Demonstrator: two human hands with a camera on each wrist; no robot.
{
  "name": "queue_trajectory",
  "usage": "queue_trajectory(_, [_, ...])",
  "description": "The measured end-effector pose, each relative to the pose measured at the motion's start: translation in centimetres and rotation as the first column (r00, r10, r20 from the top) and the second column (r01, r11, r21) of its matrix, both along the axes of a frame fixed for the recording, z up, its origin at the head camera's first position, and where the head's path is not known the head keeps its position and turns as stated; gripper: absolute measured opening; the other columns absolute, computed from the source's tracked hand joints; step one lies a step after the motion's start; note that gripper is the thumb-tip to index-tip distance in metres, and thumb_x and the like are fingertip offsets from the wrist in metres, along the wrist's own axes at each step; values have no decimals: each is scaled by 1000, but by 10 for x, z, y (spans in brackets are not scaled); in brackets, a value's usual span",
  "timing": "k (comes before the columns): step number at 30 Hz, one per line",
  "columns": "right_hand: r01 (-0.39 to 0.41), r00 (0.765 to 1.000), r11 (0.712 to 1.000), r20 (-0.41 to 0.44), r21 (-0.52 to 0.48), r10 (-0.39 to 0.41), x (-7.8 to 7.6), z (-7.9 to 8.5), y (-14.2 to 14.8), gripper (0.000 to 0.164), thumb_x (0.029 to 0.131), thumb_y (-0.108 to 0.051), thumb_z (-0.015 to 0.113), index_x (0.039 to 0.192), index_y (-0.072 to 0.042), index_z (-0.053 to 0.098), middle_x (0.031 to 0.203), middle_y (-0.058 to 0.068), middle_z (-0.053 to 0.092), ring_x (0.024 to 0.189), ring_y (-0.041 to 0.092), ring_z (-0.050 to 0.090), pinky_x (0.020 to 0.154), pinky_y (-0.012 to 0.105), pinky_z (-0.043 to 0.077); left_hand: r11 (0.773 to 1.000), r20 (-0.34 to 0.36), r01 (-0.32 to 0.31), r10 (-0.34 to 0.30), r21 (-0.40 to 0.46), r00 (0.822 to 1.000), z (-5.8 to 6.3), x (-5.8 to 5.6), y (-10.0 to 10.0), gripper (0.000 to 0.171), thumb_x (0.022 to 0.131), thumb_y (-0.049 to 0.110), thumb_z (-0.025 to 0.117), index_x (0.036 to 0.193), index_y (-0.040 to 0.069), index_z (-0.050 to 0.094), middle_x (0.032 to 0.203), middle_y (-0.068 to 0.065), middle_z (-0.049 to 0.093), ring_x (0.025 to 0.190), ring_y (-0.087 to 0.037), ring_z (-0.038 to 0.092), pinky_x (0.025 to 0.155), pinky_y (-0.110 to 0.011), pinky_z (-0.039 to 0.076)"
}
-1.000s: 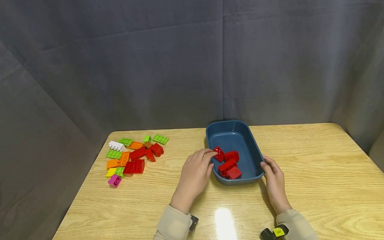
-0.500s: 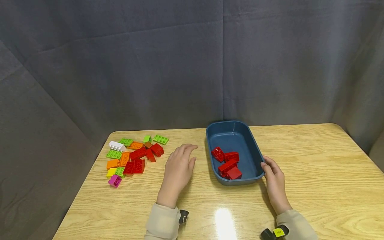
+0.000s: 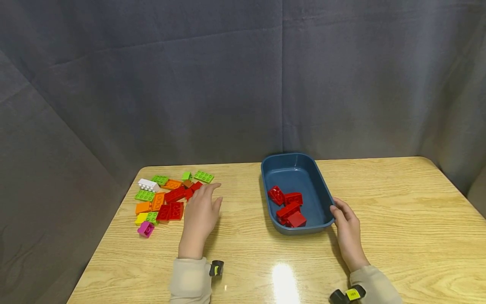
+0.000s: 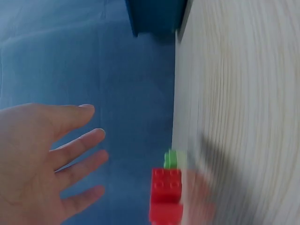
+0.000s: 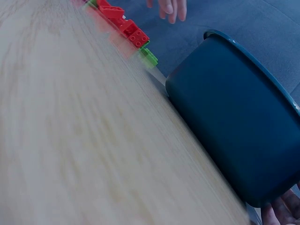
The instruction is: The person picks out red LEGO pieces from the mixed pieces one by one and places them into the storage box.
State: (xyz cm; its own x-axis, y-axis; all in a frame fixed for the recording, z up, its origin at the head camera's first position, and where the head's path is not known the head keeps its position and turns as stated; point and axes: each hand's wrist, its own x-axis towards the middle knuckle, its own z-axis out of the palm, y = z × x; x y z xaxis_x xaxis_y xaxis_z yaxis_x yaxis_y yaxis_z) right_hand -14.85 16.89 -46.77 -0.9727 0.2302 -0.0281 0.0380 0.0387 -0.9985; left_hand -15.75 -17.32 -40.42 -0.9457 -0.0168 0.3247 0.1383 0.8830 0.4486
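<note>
My left hand (image 3: 199, 215) hovers over the right edge of a pile of toy bricks, fingers spread and holding nothing. In the left wrist view its fingers stand apart from a red brick (image 4: 166, 184). Part of the pile's red bricks is hidden behind the hand in the head view. My right hand (image 3: 347, 236) grips the right wall of a blue bin (image 3: 274, 158), thumb at the rim. Several red bricks (image 3: 288, 209) lie at the bin's near end. Fingers (image 5: 283, 208) of the right hand show against the bin's side in the right wrist view.
The pile also has orange (image 3: 143, 207), lime green (image 3: 203, 176), white (image 3: 148, 185), yellow (image 3: 140, 218) and magenta (image 3: 146, 229) bricks. All stand on a wooden table (image 3: 243, 261). A grey curtain (image 3: 212, 84) hangs directly behind the table's far edge.
My left hand has left a red brick in the bin and moved left across the table to the pile. The right hand and the bin have stayed in place.
</note>
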Motion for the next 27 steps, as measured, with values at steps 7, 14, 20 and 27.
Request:
queue_trajectory(7, [-2, 1000, 1000, 20, 14, 2, 0, 0, 1, 46, 106, -29, 43, 143, -2, 46, 140, 6, 47, 121, 9, 47, 96, 11, 38, 998, 61, -53, 50, 46, 997, 0, 0, -20, 41, 94, 14, 68, 134, 8, 60, 133, -14, 58, 121, -36, 54, 99, -55, 42])
queue_trajectory(14, [0, 1000, 1000, 15, 1, 0, 0, 1, 0, 45, 106, -28, 43, 143, -2, 46, 139, 6, 48, 120, 9, 47, 95, 11, 39, 992, 92, -123, 119, 40, 989, -3, 2, -35, 38, 95, 14, 67, 131, 6, 61, 129, -18, 59, 114, -38, 56, 103, -55, 37])
queue_trajectory(20, [6, 1000, 1000, 17, -3, -6, 0, 0, -1, 45, 106, -28, 44, 143, -1, 46, 138, 6, 48, 120, 9, 48, 95, 11, 39, 976, 120, -216, 210, 37, 970, -6, 7, -48, 38, 95, 13, 66, 131, 3, 60, 129, -23, 58, 115, -43, 54, 99, -57, 39])
queue_trajectory(27, [2, 1000, 1000, 16, 0, -2, 0, 0, 0, 45, 106, -28, 44, 142, -1, 47, 138, 6, 48, 120, 8, 47, 95, 11, 38, 954, 124, -298, 290, 46, 949, -10, 10, -58, 37, 96, 11, 63, 131, -2, 59, 131, -27, 54, 121, -45, 47, 101, -58, 38])
